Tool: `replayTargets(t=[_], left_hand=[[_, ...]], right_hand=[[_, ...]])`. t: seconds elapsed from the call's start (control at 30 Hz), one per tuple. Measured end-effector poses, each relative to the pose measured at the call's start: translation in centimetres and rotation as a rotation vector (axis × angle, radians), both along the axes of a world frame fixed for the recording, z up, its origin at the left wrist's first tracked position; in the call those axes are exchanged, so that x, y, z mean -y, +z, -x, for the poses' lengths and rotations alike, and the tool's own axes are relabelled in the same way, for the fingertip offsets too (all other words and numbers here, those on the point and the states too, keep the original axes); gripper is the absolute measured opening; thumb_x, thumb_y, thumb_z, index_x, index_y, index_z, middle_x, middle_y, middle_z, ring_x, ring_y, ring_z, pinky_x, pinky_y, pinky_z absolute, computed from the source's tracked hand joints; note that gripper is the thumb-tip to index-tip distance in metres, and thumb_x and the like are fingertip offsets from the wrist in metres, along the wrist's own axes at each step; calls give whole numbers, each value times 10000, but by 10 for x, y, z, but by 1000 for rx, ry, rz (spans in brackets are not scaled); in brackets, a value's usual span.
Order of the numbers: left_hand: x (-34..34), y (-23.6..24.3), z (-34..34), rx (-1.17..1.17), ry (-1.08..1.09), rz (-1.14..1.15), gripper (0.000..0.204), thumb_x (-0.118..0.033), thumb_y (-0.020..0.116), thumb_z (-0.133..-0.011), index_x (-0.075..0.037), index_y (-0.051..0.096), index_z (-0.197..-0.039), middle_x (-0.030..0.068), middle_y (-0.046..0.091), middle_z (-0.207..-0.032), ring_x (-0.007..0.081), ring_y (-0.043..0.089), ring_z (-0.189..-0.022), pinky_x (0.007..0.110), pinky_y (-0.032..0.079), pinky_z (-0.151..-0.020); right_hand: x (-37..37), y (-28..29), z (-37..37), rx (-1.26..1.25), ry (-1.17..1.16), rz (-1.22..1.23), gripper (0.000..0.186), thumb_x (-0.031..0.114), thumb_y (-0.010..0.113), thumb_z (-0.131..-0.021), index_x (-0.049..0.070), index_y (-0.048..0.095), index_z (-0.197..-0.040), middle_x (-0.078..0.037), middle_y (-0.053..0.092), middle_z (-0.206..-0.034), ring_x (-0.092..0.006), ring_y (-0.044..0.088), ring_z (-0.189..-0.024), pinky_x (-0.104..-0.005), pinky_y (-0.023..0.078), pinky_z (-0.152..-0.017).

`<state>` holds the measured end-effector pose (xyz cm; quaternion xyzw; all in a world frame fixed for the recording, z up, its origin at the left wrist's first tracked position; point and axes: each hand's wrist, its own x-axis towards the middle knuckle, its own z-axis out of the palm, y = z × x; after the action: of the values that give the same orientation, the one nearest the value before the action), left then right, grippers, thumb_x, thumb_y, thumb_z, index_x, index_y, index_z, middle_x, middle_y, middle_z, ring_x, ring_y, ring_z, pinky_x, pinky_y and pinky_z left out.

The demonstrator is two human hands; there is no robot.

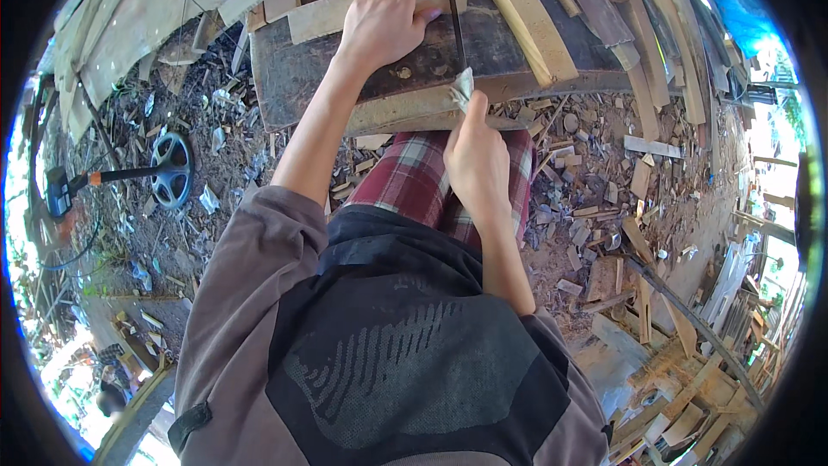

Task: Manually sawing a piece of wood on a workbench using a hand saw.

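**Board cut: apparently unfinished**

Your table carries the board, which lies flat and appears to be one piece. The long, dark blade crosses the board near its right end. Cut depth is not visible; separating that end probably remains. Your hands are apart: the left hand presses flat on the board; the right hand clenches the blade's near end, at the pale cloth.
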<state>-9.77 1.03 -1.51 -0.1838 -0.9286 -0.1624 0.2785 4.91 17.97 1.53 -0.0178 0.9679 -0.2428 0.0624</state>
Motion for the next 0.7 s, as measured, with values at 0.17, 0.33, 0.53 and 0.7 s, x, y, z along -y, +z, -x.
replayTargets(t=[0.17, 0.33, 0.53, 0.7], left_hand=[[0, 4, -8, 10, -24, -43, 482, -290, 654, -884, -10, 524, -1254, 131, 512, -1417, 280, 447, -1347, 404, 355, -1119], [-5, 4, -8, 26, -16, -44, 483, -286, 665, -879, -13, 532, -1255, 138, 533, -1395, 285, 466, -1331, 406, 382, -1099], [-6, 3, -8, 35, 48, -15, 486, -295, 661, -884, -6, 531, -1253, 167, 542, -1377, 288, 468, -1330, 412, 380, -1102], [-8, 3, -7, 15, 41, -29, 465, -291, 660, -889, -3, 540, -1234, 166, 559, -1357, 289, 478, -1321, 413, 384, -1099]], right_hand=[[-6, 9, -12, 82, 9, 9, 290, 82, 471, -939, -5, 347, -1187, -294, 637, -731, -473, 649, -745, -553, 528, -642], [0, 9, -4, 75, -53, 16, 282, 73, 459, -941, -8, 346, -1186, -306, 636, -740, -475, 650, -751, -553, 532, -657], [7, 13, 14, 58, -24, -24, 277, 68, 450, -939, -10, 347, -1184, -303, 640, -753, -482, 645, -747, -560, 523, -665], [-12, 2, -30, 113, -45, -25, 270, 78, 467, -936, 4, 354, -1169, -291, 637, -720, -484, 635, -704, -581, 502, -648]])
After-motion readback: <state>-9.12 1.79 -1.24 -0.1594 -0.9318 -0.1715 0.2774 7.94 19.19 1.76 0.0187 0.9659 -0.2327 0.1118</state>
